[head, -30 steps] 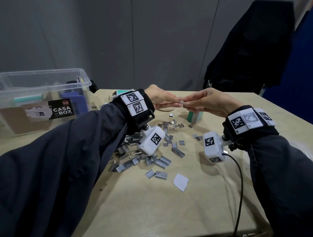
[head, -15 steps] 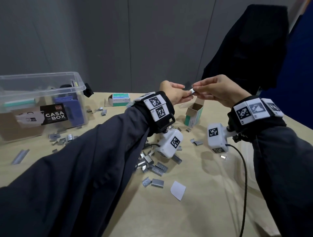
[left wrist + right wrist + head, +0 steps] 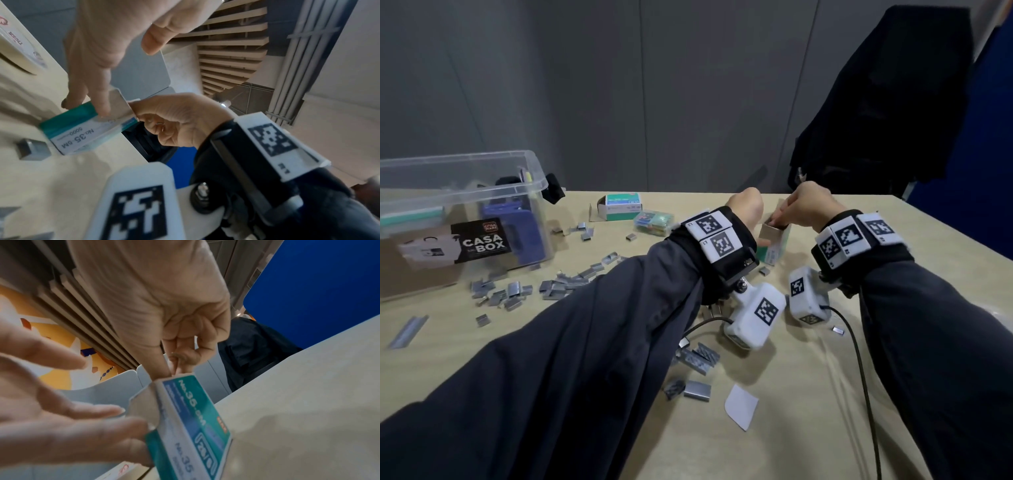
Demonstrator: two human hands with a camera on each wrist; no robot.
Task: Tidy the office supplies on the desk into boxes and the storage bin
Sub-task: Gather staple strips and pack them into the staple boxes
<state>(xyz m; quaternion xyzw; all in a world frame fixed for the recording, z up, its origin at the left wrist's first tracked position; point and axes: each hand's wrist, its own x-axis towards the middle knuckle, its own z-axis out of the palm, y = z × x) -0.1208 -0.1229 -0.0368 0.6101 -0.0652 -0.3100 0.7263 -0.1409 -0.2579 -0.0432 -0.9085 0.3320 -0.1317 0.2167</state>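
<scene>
A small teal and white staple box (image 3: 774, 246) (image 3: 82, 129) (image 3: 191, 418) stands upright on the desk with its top flaps open. My left hand (image 3: 744, 205) (image 3: 86, 104) (image 3: 92, 418) rests against its side, fingers straight and spread. My right hand (image 3: 784, 214) (image 3: 148, 116) (image 3: 174, 368) has its pinched fingertips in the box's mouth. A small bit of metal staple (image 3: 159, 125) shows under its curled fingers. Loose staple strips (image 3: 565, 284) lie scattered across the desk, several under my left forearm.
A clear storage bin (image 3: 530, 171) with stationery in it stands at the back left. A second staple box (image 3: 621, 205) and a clear case of coloured clips (image 3: 654, 221) lie behind the scatter. A white paper scrap (image 3: 739, 406) and a black cable (image 3: 859, 359) lie near me.
Both hands came down from mid-air, where they pinched a staple piece together. The right hand now reaches into the box's mouth and the left has moved to the box's side.
</scene>
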